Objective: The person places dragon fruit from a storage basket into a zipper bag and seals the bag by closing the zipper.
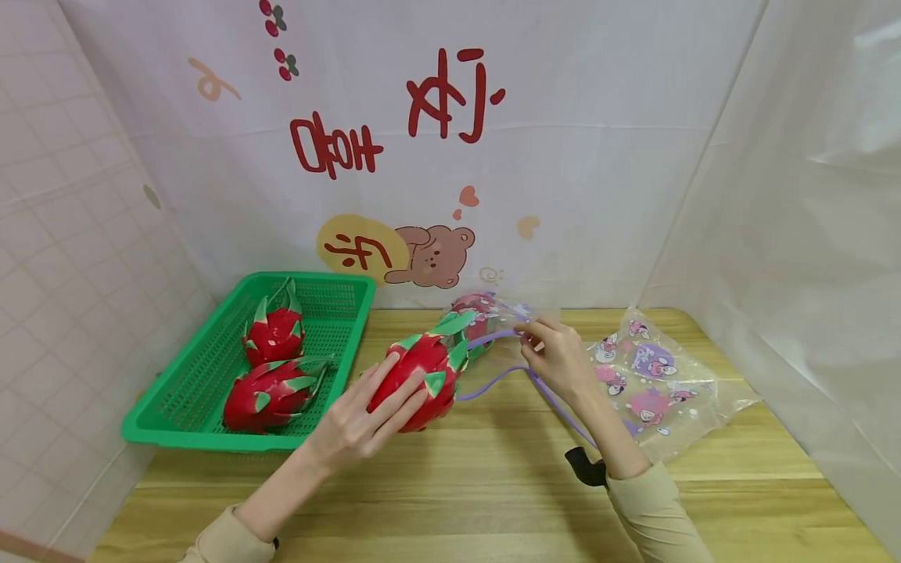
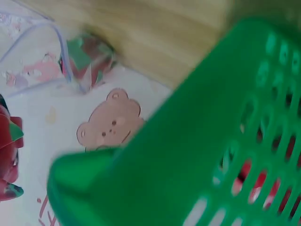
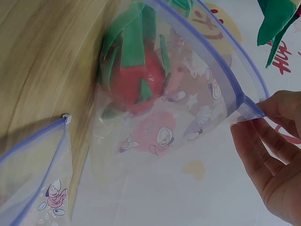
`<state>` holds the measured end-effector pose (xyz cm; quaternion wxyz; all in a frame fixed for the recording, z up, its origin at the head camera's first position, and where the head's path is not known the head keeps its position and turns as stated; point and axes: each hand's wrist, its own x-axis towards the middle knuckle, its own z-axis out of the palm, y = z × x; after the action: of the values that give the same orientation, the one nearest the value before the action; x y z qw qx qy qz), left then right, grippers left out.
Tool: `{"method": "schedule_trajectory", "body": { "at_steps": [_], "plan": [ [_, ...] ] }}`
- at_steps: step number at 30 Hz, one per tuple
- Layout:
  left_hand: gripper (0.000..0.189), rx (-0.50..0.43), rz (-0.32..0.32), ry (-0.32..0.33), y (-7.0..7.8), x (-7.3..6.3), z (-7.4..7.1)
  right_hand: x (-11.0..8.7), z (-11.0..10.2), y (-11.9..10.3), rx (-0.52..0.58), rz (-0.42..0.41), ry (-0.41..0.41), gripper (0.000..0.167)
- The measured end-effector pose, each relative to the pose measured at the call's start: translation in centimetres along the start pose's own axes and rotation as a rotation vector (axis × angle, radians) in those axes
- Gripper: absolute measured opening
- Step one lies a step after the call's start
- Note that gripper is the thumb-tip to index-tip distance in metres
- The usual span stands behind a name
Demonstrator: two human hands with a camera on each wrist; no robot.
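Note:
My left hand point(image 1: 362, 414) grips a red dragon fruit point(image 1: 425, 356) with green leaf tips, held above the table beside the basket. Its leaves point(image 3: 277, 28) show at the top right of the right wrist view. With thumb and fingers, my right hand point(image 1: 559, 363) pinches the purple-edged rim of a clear printed zip bag point(image 3: 207, 80). The bag's mouth gapes, and another dragon fruit point(image 3: 141, 77) sits inside it. In the head view the held fruit partly overlaps this bag.
A green basket point(image 1: 134, 426) with two dragon fruits, one at the back point(image 1: 276, 336) and one in front point(image 1: 263, 395), stands on the left. A second printed zip bag point(image 1: 655, 383) lies on the wooden table point(image 1: 450, 500) at right. A printed white sheet point(image 1: 563, 172) hangs behind.

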<state>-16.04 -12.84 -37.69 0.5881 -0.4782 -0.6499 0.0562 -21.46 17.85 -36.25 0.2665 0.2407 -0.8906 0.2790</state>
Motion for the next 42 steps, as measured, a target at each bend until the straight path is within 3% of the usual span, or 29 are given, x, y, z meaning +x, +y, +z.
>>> {"method": "schedule_trajectory", "body": {
  "at_steps": [5,10,16,20,24,30,39,42],
  "plan": [
    [0.030,-0.060,0.029,0.026,1.6,-0.7,0.5,0.0,0.1,0.0,-0.002,-0.008,0.010,0.020],
    [0.031,-0.135,0.030,-0.005,3.0,-1.1,0.9,0.1,0.2,0.1,-0.009,-0.012,0.024,0.020],
    [0.034,-0.163,0.055,-0.030,4.0,-1.3,1.3,0.2,0.4,0.1,-0.002,-0.008,0.047,0.020],
    [0.033,-0.161,0.038,-0.024,4.1,-1.4,1.9,0.2,0.4,0.0,-0.004,-0.009,0.045,0.020],
    [0.030,-0.157,-0.025,-0.022,3.9,-1.2,2.7,-0.1,0.4,-0.2,-0.014,-0.012,0.031,0.020],
    [0.032,-0.158,-0.106,-0.071,3.9,-1.3,3.7,-0.1,0.5,-0.5,-0.033,-0.023,0.017,0.019],
    [0.033,-0.108,-0.049,-0.094,4.2,-0.8,5.3,0.1,0.9,-0.7,-0.035,-0.048,0.049,0.017],
    [0.037,-0.117,-0.065,-0.100,4.2,-0.6,5.8,0.1,1.1,-0.8,-0.035,-0.066,0.056,0.016]
  ]
}}
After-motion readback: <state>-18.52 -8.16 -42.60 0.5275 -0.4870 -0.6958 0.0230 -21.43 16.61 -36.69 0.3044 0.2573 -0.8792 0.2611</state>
